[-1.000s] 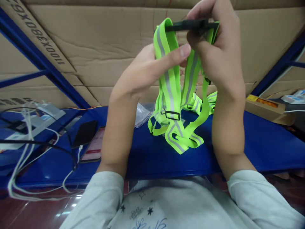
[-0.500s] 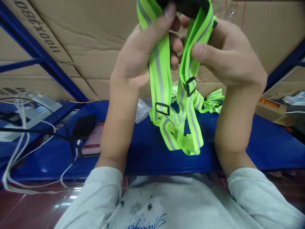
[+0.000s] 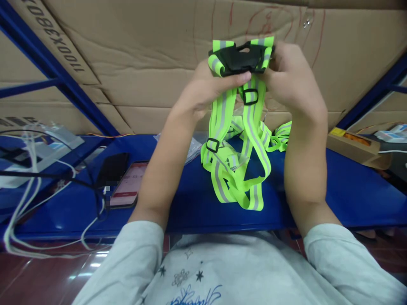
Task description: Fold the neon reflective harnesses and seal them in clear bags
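Observation:
A neon-green reflective strap harness hangs from my hands, its lower loops down at the blue table. At its top is a black plastic buckle, facing me. My left hand is closed on the buckle end, the thumb lying along the buckle's lower edge. At the buckle's right side, my right hand is closed with bent fingers at the strap; its fingertips are partly hidden. Two small black slider buckles sit lower on the straps.
More green reflective straps lie behind on the blue table. Clear plastic bags are left of them. A lit phone, a black flat item and white cables are at left. An open cardboard box stands right.
Both hands have turned the strap top lower in view, so the black buckle now shows fully. My left thumb has moved onto the buckle, and my right hand has shifted left.

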{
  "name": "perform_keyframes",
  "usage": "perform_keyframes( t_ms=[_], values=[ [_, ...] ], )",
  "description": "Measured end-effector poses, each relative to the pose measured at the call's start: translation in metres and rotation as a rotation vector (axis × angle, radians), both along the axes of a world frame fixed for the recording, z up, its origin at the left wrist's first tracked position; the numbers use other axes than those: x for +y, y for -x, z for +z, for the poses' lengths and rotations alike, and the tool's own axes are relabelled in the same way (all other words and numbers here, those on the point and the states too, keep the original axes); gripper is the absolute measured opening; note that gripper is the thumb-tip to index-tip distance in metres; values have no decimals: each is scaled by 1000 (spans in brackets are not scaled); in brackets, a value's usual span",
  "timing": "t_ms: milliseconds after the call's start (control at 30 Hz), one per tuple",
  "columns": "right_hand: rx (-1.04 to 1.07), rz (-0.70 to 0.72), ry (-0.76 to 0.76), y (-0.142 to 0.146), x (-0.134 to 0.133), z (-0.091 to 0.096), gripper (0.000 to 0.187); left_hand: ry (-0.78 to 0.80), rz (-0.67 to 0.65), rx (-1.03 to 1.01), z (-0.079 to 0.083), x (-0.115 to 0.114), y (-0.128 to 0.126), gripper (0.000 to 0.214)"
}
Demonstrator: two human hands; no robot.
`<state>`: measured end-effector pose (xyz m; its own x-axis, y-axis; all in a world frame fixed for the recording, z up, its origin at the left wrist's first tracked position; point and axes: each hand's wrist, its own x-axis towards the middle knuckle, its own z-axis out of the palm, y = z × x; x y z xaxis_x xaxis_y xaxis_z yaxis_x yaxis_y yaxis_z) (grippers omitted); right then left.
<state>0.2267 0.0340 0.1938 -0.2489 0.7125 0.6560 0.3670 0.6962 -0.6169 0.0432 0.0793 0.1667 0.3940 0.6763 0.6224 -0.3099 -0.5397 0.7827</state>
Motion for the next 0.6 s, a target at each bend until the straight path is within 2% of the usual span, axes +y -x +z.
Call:
perform_keyframes(
  t_ms=[67,100,133,267,400,500,600],
  values=[
    [-113,-108,-77,-3,-1,-1,8,56,25,-12,-5,9,-3,38],
    [-154,-141,-79,-5,-1,-2,6,75,28,-19,-7,13,-3,38],
    [-184,-143,-19,-8,1,-3,7,80,22,-26,-9,16,-3,37],
    [-123,-56,200,-16,17,-10,28,35,-31,-31,-13,21,-5,23],
    [124,101,286,-14,28,-15,38,0,27,-59,-14,20,-12,25],
    [178,200,275,-10,25,-16,33,3,72,-95,-14,19,-14,28],
    [234,181,172,-7,23,-16,25,8,-84,-63,-14,17,-11,29]
  ],
)
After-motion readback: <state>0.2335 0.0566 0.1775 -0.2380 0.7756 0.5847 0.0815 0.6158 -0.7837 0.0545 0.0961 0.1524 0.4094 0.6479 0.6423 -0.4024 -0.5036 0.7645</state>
